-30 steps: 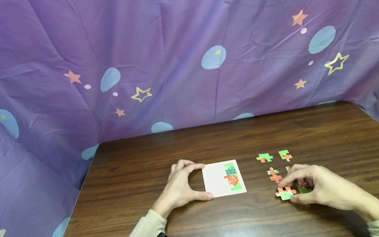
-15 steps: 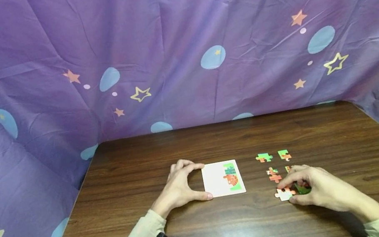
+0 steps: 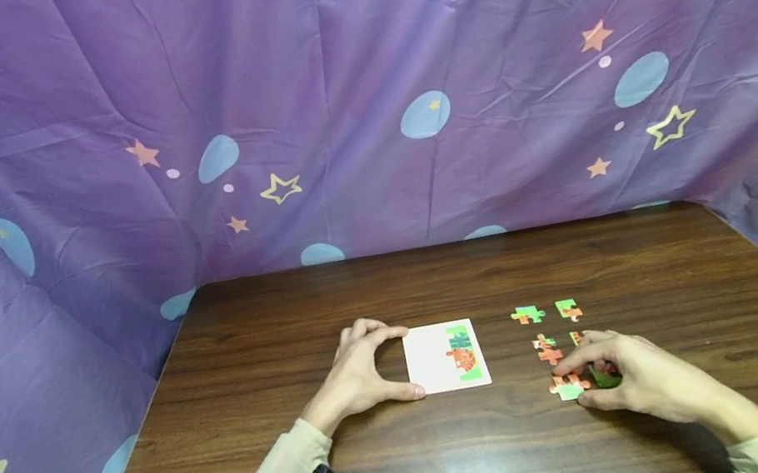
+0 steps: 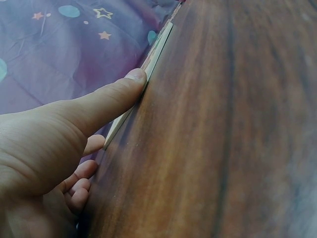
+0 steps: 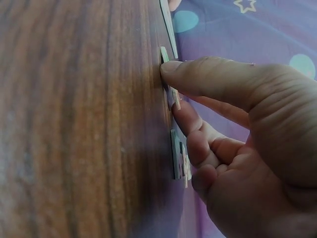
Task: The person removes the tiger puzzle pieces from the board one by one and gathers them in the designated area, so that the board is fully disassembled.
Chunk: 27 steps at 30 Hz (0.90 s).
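Note:
In the head view a white square board (image 3: 428, 360) lies on the table with green and orange puzzle pieces (image 3: 464, 357) along its right side. My left hand (image 3: 353, 372) grips the board's left corners between thumb and fingers; the left wrist view shows the thumb (image 4: 119, 96) against the board's edge. My right hand (image 3: 647, 375) pinches an orange and green piece (image 3: 569, 389) by its right side, between thumb and a finger. In the right wrist view this piece (image 5: 165, 53) looks slightly tilted at the thumb tip. My other right fingers are curled beside a green piece (image 3: 606, 376).
Loose pieces lie right of the board: two at the back (image 3: 530, 315) (image 3: 569, 309), one nearer (image 3: 547, 350), and one partly behind my right hand (image 3: 577, 338). A purple patterned cloth (image 3: 356, 105) hangs behind the brown table (image 3: 389, 294).
My right hand and its pinched piece have shifted very slightly left. The piece's face flashed pale half a second ago and shows its green and orange again. My left hand keeps its grip.

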Each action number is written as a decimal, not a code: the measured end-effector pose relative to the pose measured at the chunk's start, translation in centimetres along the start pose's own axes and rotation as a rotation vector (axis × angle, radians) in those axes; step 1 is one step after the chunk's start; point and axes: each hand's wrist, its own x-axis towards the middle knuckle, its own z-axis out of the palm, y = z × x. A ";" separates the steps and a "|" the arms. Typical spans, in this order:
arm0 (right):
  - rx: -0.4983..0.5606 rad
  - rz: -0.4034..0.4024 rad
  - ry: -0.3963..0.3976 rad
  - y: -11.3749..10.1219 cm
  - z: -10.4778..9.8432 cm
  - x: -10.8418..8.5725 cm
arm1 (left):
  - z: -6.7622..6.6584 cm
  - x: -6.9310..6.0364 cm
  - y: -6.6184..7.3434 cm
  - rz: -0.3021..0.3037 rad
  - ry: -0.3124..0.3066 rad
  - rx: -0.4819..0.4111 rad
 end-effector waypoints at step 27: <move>0.129 -0.236 0.155 -1.9 -0.9 1.8 | -0.1 0.2 0.2 -0.033 -0.018 -0.024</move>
